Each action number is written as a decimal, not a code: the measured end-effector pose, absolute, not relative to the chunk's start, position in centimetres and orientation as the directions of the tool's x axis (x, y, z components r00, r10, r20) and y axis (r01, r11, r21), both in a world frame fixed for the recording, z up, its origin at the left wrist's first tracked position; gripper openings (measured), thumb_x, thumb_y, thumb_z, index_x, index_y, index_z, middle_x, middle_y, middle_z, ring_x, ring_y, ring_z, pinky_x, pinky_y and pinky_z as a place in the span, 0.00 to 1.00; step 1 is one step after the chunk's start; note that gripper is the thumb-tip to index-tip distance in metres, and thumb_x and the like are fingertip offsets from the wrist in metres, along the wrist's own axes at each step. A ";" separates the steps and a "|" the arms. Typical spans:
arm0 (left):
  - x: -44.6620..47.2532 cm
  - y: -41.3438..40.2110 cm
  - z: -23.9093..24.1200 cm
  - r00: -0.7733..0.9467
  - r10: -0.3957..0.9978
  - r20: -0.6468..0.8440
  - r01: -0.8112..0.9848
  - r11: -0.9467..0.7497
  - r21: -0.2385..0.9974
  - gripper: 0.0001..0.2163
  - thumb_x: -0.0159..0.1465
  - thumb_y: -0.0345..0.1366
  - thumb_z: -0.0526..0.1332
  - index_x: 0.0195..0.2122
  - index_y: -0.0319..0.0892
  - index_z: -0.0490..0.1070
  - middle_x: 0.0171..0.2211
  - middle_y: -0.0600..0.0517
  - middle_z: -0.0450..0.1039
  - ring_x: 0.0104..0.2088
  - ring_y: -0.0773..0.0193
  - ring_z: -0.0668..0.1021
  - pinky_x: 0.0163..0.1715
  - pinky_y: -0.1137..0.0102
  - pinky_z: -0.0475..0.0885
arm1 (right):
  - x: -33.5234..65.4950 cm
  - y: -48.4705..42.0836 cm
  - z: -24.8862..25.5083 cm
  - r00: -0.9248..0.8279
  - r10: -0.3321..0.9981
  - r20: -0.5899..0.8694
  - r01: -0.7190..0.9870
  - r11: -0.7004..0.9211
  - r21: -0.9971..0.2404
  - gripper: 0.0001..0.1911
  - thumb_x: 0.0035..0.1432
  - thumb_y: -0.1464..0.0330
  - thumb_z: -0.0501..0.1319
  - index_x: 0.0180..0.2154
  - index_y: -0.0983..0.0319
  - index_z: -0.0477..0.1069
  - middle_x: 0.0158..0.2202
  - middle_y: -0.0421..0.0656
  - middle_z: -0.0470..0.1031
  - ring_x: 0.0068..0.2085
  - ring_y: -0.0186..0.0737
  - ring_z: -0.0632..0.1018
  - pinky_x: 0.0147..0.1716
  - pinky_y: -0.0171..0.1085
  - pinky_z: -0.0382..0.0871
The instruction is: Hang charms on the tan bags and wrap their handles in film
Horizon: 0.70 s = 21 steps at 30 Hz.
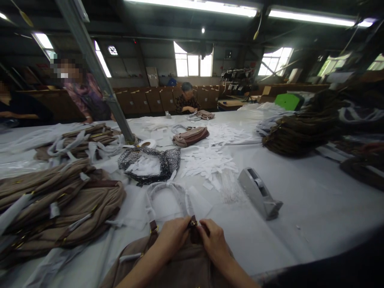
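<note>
Our two hands meet low in the middle of the view. Our left hand [172, 236] and our right hand [214, 240] are both closed, and their fingertips pinch a small dark tab [194, 231] between them. The tab sits at the top edge of a brown bag [180, 270]. The bag lies flat on the white table [315, 208], right under our wrists and close to our body.

The bag runs straight away from us. Its top edge is the far end, and its wrapped white handle [168, 194] loops out past our fingers. The tab is right in the middle, so both hands are just as near to it. The left hand comes at it from the left and the right hand from the right.

We cannot see inside the brown bag. Farther off lies a black and white spotted bag [171, 162], open, with white paper [144, 166] inside it. To the right of the handle stands a grey tape holder [259, 196] with a roll of tape in it. A pile of brown bags [60, 204] lies to the left, and loose white paper bits [207, 160] are spread out past the handle. Another person [187, 100] sits at the far end of the table.
</note>
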<state>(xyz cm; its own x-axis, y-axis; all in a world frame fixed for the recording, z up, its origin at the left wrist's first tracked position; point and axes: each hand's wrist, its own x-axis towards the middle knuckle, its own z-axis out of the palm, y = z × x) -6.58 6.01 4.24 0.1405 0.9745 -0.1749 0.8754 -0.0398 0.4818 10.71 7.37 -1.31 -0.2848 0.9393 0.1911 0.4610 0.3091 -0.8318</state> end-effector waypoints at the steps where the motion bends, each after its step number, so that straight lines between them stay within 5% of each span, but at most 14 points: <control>1: -6.3 5.7 5.0 0.151 0.974 -0.167 0.864 -0.048 0.502 0.09 0.58 0.34 0.54 0.38 0.47 0.69 0.33 0.47 0.75 0.35 0.52 0.76 0.31 0.67 0.62 | 11.0 7.4 -1.0 -0.223 0.963 0.154 0.440 0.241 -0.865 0.11 0.60 0.67 0.53 0.40 0.63 0.72 0.37 0.45 0.76 0.39 0.41 0.76 0.40 0.36 0.68; 6: -4.5 3.0 5.6 0.057 0.991 -0.119 0.756 0.035 0.654 0.20 0.55 0.28 0.53 0.50 0.46 0.64 0.38 0.49 0.76 0.41 0.57 0.76 0.38 0.71 0.66 | 12.1 9.0 -0.6 -0.147 0.986 0.082 0.514 0.147 -0.845 0.16 0.58 0.67 0.53 0.44 0.66 0.71 0.40 0.48 0.76 0.39 0.42 0.76 0.41 0.35 0.68; 9: -2.7 0.7 2.7 -0.003 0.997 -0.080 0.729 0.057 0.682 0.24 0.55 0.25 0.50 0.54 0.42 0.62 0.45 0.44 0.71 0.46 0.57 0.74 0.44 0.70 0.67 | 11.7 11.6 -0.7 -0.161 0.984 0.072 0.717 0.167 -0.677 0.18 0.59 0.69 0.51 0.49 0.67 0.68 0.44 0.50 0.74 0.44 0.43 0.75 0.46 0.36 0.65; 12: -0.7 -1.0 -0.5 -0.057 0.994 -0.091 0.754 0.102 0.648 0.26 0.55 0.23 0.46 0.56 0.43 0.62 0.51 0.40 0.64 0.44 0.57 0.75 0.41 0.69 0.69 | 10.2 14.3 -0.7 -0.161 0.987 -0.014 0.859 0.133 -0.494 0.19 0.58 0.68 0.52 0.51 0.67 0.66 0.45 0.52 0.72 0.49 0.47 0.72 0.48 0.39 0.63; 15: 0.4 -1.4 -2.2 -0.138 0.984 -0.112 0.762 0.178 0.622 0.23 0.56 0.27 0.50 0.53 0.46 0.65 0.54 0.40 0.58 0.43 0.55 0.76 0.42 0.68 0.70 | 8.4 16.0 -0.8 -0.162 0.985 -0.064 0.884 0.116 -0.452 0.20 0.54 0.67 0.58 0.49 0.67 0.67 0.45 0.55 0.72 0.47 0.52 0.73 0.44 0.43 0.64; 18: 0.3 -1.0 -2.4 -0.180 0.976 -0.126 0.710 0.217 0.669 0.16 0.60 0.37 0.50 0.47 0.47 0.70 0.49 0.42 0.62 0.41 0.55 0.76 0.41 0.67 0.70 | 7.3 16.9 -1.3 -0.149 0.983 -0.106 0.894 0.088 -0.440 0.21 0.50 0.67 0.61 0.47 0.67 0.67 0.43 0.55 0.72 0.44 0.53 0.75 0.39 0.43 0.66; 21: -0.4 -0.4 -2.0 -0.212 0.973 -0.088 0.611 0.202 0.766 0.19 0.64 0.40 0.42 0.46 0.46 0.70 0.41 0.45 0.66 0.38 0.59 0.76 0.40 0.69 0.69 | 7.1 17.5 -1.8 -0.153 0.979 -0.137 0.890 0.076 -0.449 0.16 0.46 0.68 0.61 0.41 0.65 0.71 0.38 0.52 0.75 0.41 0.50 0.76 0.36 0.39 0.66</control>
<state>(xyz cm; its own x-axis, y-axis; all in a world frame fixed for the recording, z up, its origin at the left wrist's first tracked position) -0.35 -0.44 -1.96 -0.2124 0.9733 -0.0876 0.6105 0.2021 0.7658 7.13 17.52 -1.81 -0.1532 0.9786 -0.1372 0.8903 0.0764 -0.4489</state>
